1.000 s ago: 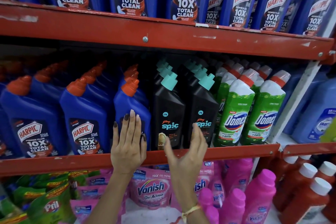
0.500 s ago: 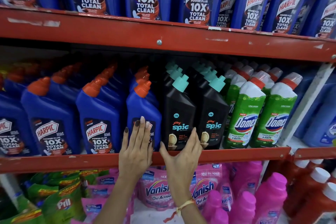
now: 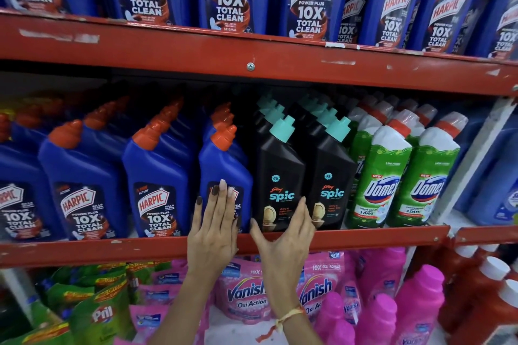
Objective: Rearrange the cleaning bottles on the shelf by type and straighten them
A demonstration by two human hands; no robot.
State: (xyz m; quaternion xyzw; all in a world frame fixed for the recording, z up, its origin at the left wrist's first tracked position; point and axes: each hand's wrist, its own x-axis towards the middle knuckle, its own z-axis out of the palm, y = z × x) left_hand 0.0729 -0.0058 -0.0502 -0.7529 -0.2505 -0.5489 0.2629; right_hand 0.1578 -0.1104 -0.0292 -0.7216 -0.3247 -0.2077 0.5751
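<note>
On the middle shelf, blue Harpic bottles (image 3: 157, 165) with orange caps fill the left. Black Spic bottles with teal caps stand in the middle and green Domex bottles (image 3: 386, 171) to the right. My left hand (image 3: 214, 232) lies flat, fingers apart, on the label of the rightmost front Harpic bottle (image 3: 224, 162). My right hand (image 3: 283, 244) cups the base of the left front Spic bottle (image 3: 277, 165), thumb on its left edge and fingers on its right. A second Spic bottle (image 3: 332, 168) stands right beside it.
The red shelf lip (image 3: 112, 249) runs in front of the bottles. The red upper shelf (image 3: 168, 47) carries more Harpic bottles. Below are pink Vanish pouches (image 3: 244, 294), pink bottles (image 3: 420, 294), green Pril pouches (image 3: 101, 314) and red bottles (image 3: 487, 288). A white upright (image 3: 476, 159) stands right of the Domex.
My right hand has risen from below the shelf lip and closed around the base of the black bottle. My left hand stays flat on the blue bottle. The view shifted left.
</note>
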